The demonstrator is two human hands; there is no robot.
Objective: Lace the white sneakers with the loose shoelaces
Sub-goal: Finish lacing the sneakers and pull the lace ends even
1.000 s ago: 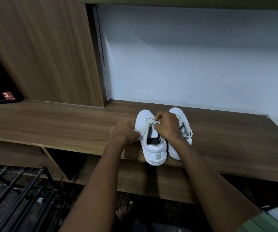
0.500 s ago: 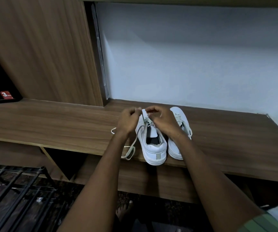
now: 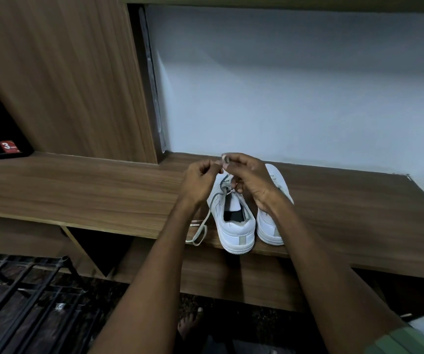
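Note:
Two white sneakers stand side by side, heels towards me, on the wooden shelf [image 3: 78,190]. The left sneaker [image 3: 233,223] has a pale shoelace [image 3: 200,231] running from its eyelets down its left side to a loop on the shelf. The right sneaker [image 3: 272,221] is partly behind my right wrist. My left hand [image 3: 200,182] and my right hand [image 3: 249,177] hover above the left sneaker's toe, fingertips meeting. Both pinch the lace; a lace end shows at my right fingertips.
A white wall rises behind the shelf, and a wooden panel [image 3: 65,72] stands at the left. A dark screen with a red sticker [image 3: 9,146] sits at far left. A black metal rack [image 3: 27,297] stands low left. A bare foot [image 3: 190,325] shows below.
My hands rose from beside the left sneaker's tongue and came together above its toe. The lace was drawn up; its slack loop now lies on the shelf left of the shoe.

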